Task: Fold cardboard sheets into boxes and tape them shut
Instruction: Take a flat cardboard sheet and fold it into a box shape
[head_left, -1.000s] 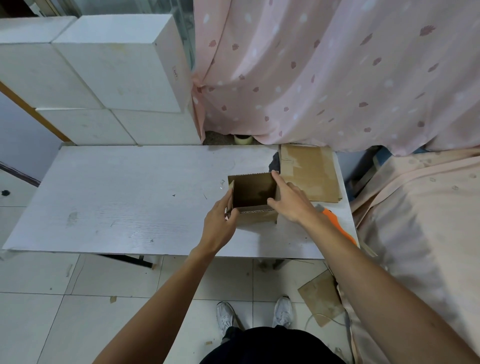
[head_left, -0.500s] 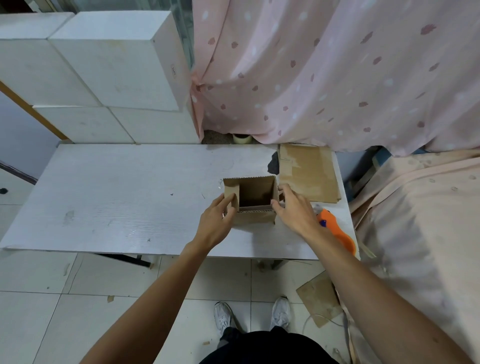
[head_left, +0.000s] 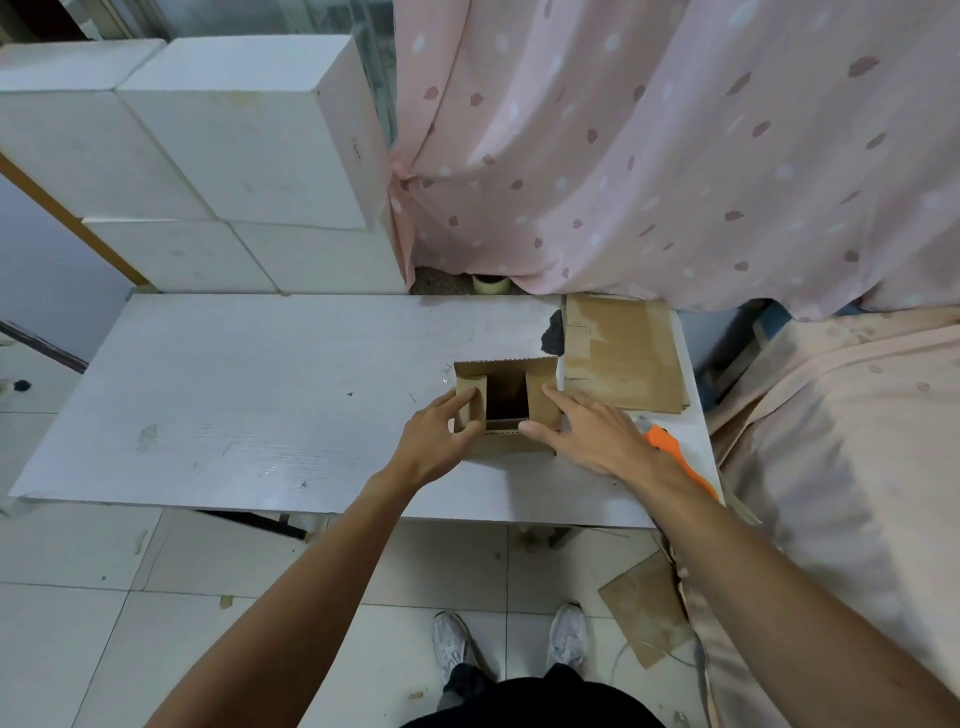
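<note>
I'm seeing box (head_left: 509, 444) standing by right edge of table (head_left: 260, 389): left hand (head_left: 436, 441) pinching a flap (head_left: 474, 382), right hand (head_left: 592, 436) pressing flat; taping pending.

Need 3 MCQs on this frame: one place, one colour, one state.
1. Where is the stack of flat brown cardboard sheets? A) white table's far right corner B) table's left end C) under the table
2. Colour of the plastic tool by the right hand? A) blue B) orange C) green
3. Top of the small brown cardboard box? A) taped shut B) open, side flaps part-folded C) crushed flat
1A, sheets lie right of the box; 2B, orange shows past the wrist; 3B, dark interior shows between flaps under left hand and right hand.
</note>
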